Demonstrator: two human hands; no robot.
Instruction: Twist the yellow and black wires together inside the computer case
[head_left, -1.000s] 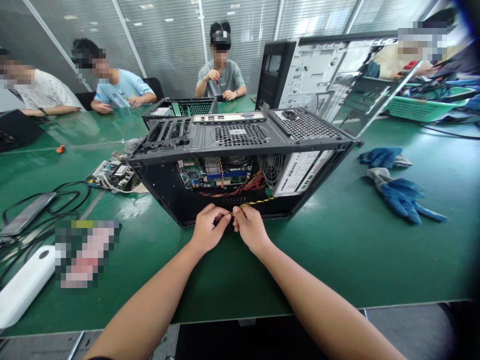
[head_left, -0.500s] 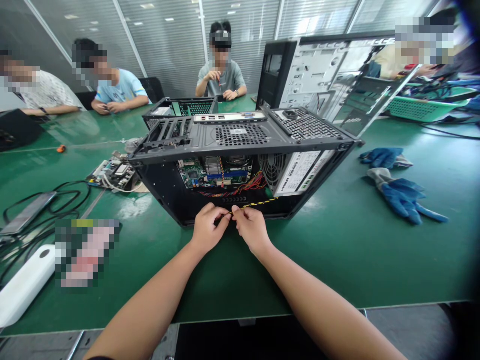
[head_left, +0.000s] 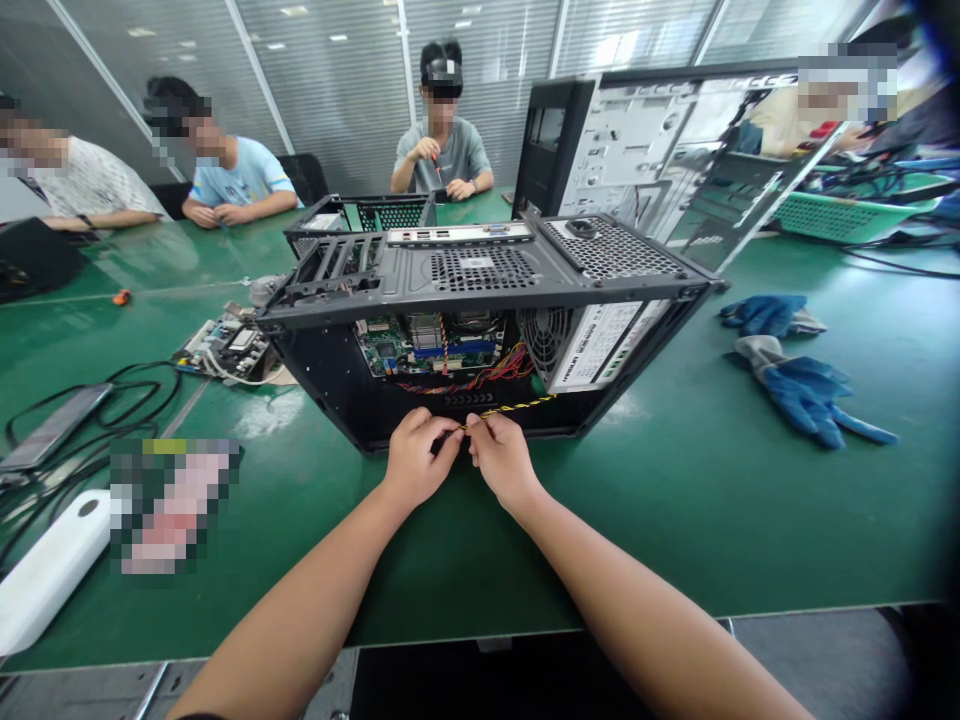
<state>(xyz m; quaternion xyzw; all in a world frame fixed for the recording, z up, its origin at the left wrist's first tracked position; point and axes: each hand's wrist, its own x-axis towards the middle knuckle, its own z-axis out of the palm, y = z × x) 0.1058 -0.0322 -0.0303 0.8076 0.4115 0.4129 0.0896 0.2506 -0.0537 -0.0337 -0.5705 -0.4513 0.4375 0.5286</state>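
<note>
A black computer case (head_left: 480,270) stands on the green table in front of me, its open side facing me. Inside it I see a motherboard (head_left: 390,348), a power supply (head_left: 600,348) with a fan grille, and a bundle of red and orange wires (head_left: 491,372). A twisted yellow-and-black cable (head_left: 525,405) runs out from below the power supply. My left hand (head_left: 421,455) pinches the end of this cable, and my right hand (head_left: 501,455) pinches it close by. Their fingertips nearly meet at the case's lower front edge, hiding the cable's tip.
Blue work gloves (head_left: 802,385) lie at the right. A loose circuit board (head_left: 232,345), black cables (head_left: 142,395) and a white power strip (head_left: 56,565) are on the left. Behind stands another opened case (head_left: 559,150); a green basket (head_left: 832,218) is at the far right. Several people sit across.
My hands stay at the same spot with the cable; only the fingers shift slightly. A person across the table moves a hand a little.
</note>
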